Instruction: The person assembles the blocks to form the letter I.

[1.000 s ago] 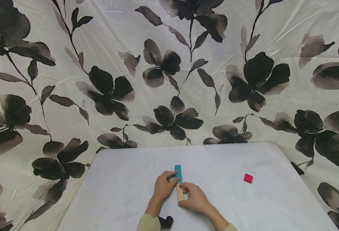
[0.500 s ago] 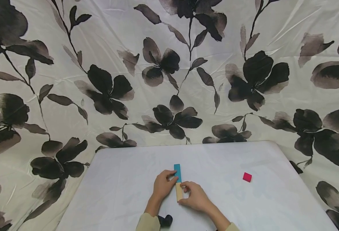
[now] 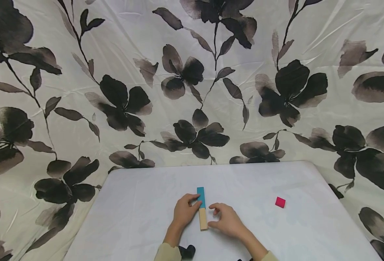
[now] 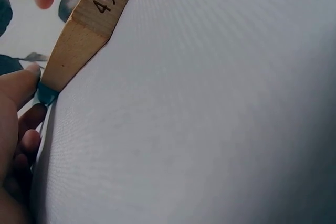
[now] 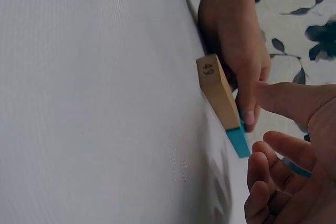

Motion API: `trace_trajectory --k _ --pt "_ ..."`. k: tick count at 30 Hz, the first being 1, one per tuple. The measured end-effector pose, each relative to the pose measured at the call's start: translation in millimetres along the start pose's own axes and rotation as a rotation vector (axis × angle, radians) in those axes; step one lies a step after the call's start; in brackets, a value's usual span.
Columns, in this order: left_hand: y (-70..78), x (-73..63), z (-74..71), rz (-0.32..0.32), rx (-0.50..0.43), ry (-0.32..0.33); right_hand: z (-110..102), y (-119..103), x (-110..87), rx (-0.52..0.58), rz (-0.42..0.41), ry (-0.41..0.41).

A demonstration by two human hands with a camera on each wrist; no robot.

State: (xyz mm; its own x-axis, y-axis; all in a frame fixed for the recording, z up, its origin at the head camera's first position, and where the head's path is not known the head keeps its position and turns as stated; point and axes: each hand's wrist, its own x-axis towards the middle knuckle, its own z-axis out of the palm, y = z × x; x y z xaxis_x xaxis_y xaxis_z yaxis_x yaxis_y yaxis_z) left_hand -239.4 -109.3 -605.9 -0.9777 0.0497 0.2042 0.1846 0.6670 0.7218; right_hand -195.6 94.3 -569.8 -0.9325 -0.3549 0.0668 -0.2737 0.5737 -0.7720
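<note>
A blue block (image 3: 201,192) and a plain wooden block (image 3: 203,221) lie end to end in one straight line on the white table (image 3: 130,210), the blue one farther from me. Dark digits mark the near end face of the wooden block (image 4: 102,3). My left hand (image 3: 184,210) holds the blue block from its left side with thumb and forefinger, which hide part of it. Just right of the wooden block is my right hand (image 3: 227,220), its thumb and fingers spread apart and nothing between them. A small gap separates its thumb tip from the wood.
A red block (image 3: 280,202) lies by itself on the right part of the table. A black rounded object (image 3: 187,252) shows beside my left sleeve. Behind the table's far edge hangs a white cloth (image 3: 237,137) with dark flowers.
My right hand has let go of the wooden block and moved slightly right, its fingers spreading. The left hand and both lined-up blocks stay in place.
</note>
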Motion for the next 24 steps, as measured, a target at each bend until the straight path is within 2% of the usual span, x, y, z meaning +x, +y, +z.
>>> trace_trajectory --k 12,24 --pt "-0.8 0.3 -0.1 0.002 -0.008 -0.052 -23.3 9.4 0.7 -0.015 0.031 0.02" --pt "2.1 -1.6 -8.1 0.028 -0.014 -0.155 -40.9 16.8 -0.4 -0.015 0.071 0.025"
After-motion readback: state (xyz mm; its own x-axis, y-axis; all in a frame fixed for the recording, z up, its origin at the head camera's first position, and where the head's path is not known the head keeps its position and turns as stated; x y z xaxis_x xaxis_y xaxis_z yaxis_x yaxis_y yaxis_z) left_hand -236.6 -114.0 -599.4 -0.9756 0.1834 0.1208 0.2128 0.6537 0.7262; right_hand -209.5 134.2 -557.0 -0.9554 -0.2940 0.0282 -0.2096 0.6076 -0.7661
